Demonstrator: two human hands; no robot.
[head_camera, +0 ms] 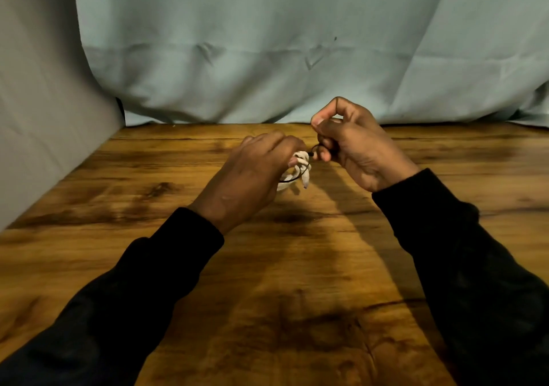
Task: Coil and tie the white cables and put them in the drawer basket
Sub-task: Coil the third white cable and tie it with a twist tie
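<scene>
A small coiled white cable (pixel 299 168) is held above the wooden table (pixel 267 281), near its far middle. My left hand (pixel 252 175) grips the coil from the left and hides most of it. A thin black tie (pixel 306 169) loops around the bundle. My right hand (pixel 350 145) sits just right of the coil and pinches one end of the black tie between curled fingers. One cable plug end (pixel 304 182) hangs down below the coil. No drawer basket is in view.
A pale blue cloth (pixel 297 44) hangs behind the table along its far edge. A grey sheet (pixel 44 103) covers the left side. Black sleeves cover both of my forearms.
</scene>
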